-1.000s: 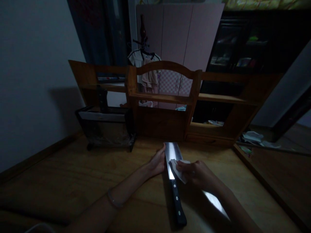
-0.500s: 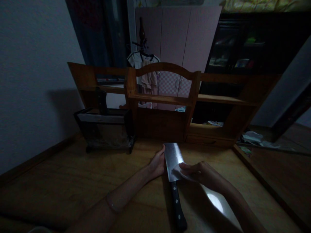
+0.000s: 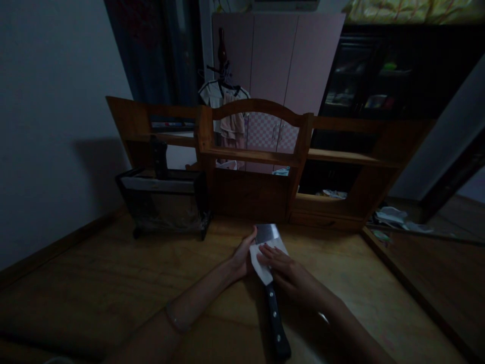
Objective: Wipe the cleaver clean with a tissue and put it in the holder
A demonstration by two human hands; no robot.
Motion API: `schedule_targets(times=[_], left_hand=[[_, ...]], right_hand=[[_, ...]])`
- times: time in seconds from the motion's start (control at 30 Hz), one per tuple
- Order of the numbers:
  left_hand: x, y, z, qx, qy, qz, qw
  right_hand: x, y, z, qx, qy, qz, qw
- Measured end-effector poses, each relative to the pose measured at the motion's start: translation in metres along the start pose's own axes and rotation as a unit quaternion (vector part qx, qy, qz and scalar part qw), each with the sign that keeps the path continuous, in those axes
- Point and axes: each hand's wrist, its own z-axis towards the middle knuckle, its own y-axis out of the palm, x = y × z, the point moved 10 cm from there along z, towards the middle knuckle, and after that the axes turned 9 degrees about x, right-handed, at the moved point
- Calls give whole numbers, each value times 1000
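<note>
A cleaver with a broad steel blade and a black riveted handle lies at a slant above the wooden desk, its handle toward me. My left hand grips the blade along its left edge, the thumb showing near the far end; its other fingers are hidden beneath. Across the lower blade is spread a thin white cloth, perhaps a tissue. My right hand presses this cloth onto the blade with its fingers laid over it. Nobody holds the handle.
A dark-framed knife block with a black-handled knife in it stands at the left on the desk. Behind runs a wooden desk shelf with an arched top. A raised edge borders the desk at the right.
My right hand has moved left from the blade's right edge onto its middle, and the cloth now covers the lower blade. My left hand and the cleaver have hardly moved.
</note>
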Motion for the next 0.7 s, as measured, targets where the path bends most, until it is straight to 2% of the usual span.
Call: schedule_targets(times=[0.1, 0.23, 0.47, 0.57, 0.7], left_hand=[[1, 0, 0, -5, 4, 16, 1000], [4, 8, -5, -10, 14, 41, 999], [7, 10, -7, -8, 13, 19, 1000], [5, 7, -7, -2, 2, 25, 1000], [3, 5, -8, 3, -12, 39, 999]], right_hand=[[-10, -1, 3, -7, -7, 36, 999], [1, -6, 1, -11, 31, 58, 998], [29, -21, -18, -29, 91, 1, 995], [38, -25, -28, -48, 102, -42, 993], [40, -31, -33, -34, 101, -64, 992]])
